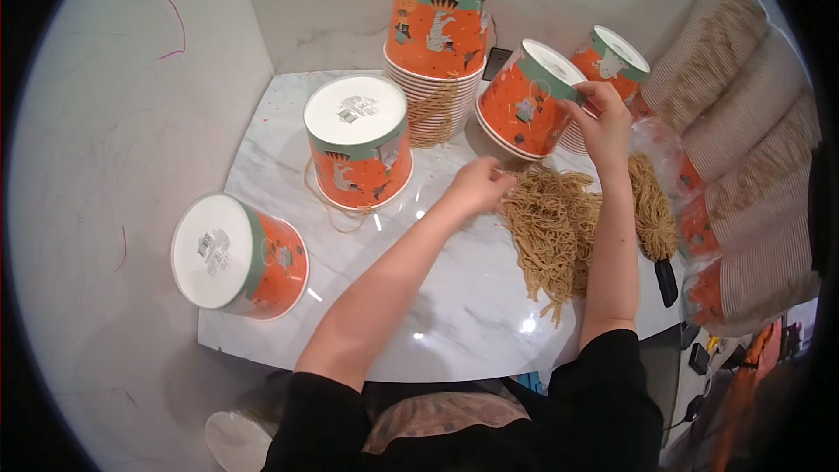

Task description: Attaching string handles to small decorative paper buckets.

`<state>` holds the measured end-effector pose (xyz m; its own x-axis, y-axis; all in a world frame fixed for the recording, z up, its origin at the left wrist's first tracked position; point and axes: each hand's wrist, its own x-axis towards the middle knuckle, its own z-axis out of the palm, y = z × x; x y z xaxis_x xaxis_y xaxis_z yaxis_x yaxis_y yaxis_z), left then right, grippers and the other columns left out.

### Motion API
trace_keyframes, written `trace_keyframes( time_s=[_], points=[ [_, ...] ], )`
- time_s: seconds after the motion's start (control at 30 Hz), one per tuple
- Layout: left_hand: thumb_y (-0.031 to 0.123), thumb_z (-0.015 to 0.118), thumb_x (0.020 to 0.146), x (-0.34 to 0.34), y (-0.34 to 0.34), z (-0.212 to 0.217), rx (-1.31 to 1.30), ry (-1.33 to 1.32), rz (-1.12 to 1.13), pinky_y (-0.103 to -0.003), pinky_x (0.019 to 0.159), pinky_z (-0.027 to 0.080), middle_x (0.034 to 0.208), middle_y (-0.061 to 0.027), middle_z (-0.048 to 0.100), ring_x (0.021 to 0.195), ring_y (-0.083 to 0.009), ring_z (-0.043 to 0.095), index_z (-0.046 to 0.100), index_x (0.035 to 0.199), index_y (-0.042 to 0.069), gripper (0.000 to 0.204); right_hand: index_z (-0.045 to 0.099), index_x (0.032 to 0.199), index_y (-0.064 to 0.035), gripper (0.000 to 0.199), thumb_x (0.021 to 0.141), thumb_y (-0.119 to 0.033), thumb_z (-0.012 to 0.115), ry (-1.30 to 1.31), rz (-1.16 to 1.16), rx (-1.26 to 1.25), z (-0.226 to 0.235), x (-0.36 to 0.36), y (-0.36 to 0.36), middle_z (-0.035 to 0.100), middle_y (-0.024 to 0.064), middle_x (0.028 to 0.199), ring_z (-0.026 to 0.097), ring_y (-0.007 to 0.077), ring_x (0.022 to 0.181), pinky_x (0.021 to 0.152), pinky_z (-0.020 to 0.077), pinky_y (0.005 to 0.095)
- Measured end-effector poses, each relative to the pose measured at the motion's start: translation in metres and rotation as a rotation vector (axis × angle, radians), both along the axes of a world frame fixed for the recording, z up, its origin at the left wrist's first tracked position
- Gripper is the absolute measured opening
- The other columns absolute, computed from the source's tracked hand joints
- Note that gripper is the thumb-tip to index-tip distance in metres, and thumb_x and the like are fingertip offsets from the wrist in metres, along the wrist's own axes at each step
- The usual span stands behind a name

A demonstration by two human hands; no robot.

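L hand (481, 186) by tan cord pile (549, 227), R hand (606, 125) at upside-down orange bucket (522, 105), white marbled tabletop (472, 323).
L to R: end bucket (280, 267), bottom up, at table's L edge; 2nd bucket (357, 114), also inverted, w/ cord loop (336, 220) round its base; tall bucket stack (437, 31) behind, strands down its side. L hand fingers curled at pile's upper edge, can't tell if pinching cord. Orange bucket just behind pile; R hand thumb & fingers bent at its upper R edge, can't tell if gripping. Far R: cord bundle (648, 201), bagged stacks (743, 162).
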<state>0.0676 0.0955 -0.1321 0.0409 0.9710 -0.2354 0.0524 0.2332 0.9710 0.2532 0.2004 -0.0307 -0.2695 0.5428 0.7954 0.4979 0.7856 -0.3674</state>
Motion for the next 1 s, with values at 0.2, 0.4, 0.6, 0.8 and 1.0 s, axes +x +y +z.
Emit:
trace_keyframes(
  time_s=[0.2, 0.4, 0.6, 0.8, 1.0],
  points=[
    [0.018, 0.067, 0.100, 0.004, -0.004, -0.003, 0.278, -0.616, 0.151, -0.023, 0.072, 0.053, 0.117, -0.0020, 0.066, 0.094, -0.0081, 0.064, 0.053, 0.138, 0.009, 0.042, 0.070, 0.102, 0.0007, 0.031, 0.078, -0.013, 0.085, 0.065, 0.054, -0.172, 0.021, 0.023, -0.021, 0.070, 0.0089, 0.098, 0.069, 0.0189, 0.084, 0.076, 0.0544, 0.0318],
    [0.017, 0.070, 0.099, 0.015, -0.017, -0.011, 0.325, -0.671, 0.131, -0.020, 0.070, 0.056, 0.093, 0.0034, 0.067, 0.080, -0.0034, 0.064, 0.061, 0.116, 0.009, 0.021, 0.073, 0.097, 0.0037, 0.028, 0.076, -0.011, 0.085, 0.041, 0.139, -0.304, 0.040, 0.047, -0.025, 0.075, 0.0100, 0.090, 0.071, 0.0191, 0.085, 0.079, 0.0557, 0.0328],
    [0.017, 0.068, 0.100, 0.023, -0.026, -0.019, 0.306, -0.684, 0.135, -0.020, 0.068, 0.055, 0.091, 0.0045, 0.066, 0.073, -0.0033, 0.063, 0.060, 0.117, 0.010, 0.019, 0.076, 0.103, 0.0037, 0.033, 0.077, -0.015, 0.086, 0.173, 0.079, -0.324, 0.058, 0.079, -0.020, 0.076, 0.0095, 0.091, 0.070, 0.0135, 0.088, 0.079, 0.0549, 0.0290],
    [0.016, 0.064, 0.102, 0.026, -0.026, -0.030, 0.258, -0.853, 0.103, -0.022, 0.068, 0.055, 0.095, 0.0035, 0.066, 0.071, -0.0044, 0.063, 0.058, 0.120, 0.010, 0.020, 0.078, 0.105, -0.0016, 0.025, 0.084, -0.015, 0.084, 0.682, -0.056, 0.009, 0.080, 0.113, -0.050, 0.075, 0.0057, 0.094, 0.068, 0.0107, 0.088, 0.080, 0.0522, 0.0244],
    [0.024, 0.055, 0.107, -0.002, -0.016, -0.056, 0.167, -1.392, -0.149, -0.027, 0.078, 0.058, 0.113, -0.0038, 0.070, 0.084, -0.0093, 0.066, 0.057, 0.131, 0.006, 0.030, 0.079, 0.105, -0.0036, 0.020, 0.086, -0.010, 0.082, 0.710, -0.086, 0.233, 0.086, 0.119, -0.060, 0.076, 0.0043, 0.097, 0.069, 0.0108, 0.088, 0.081, 0.0528, 0.0235]
  ],
)
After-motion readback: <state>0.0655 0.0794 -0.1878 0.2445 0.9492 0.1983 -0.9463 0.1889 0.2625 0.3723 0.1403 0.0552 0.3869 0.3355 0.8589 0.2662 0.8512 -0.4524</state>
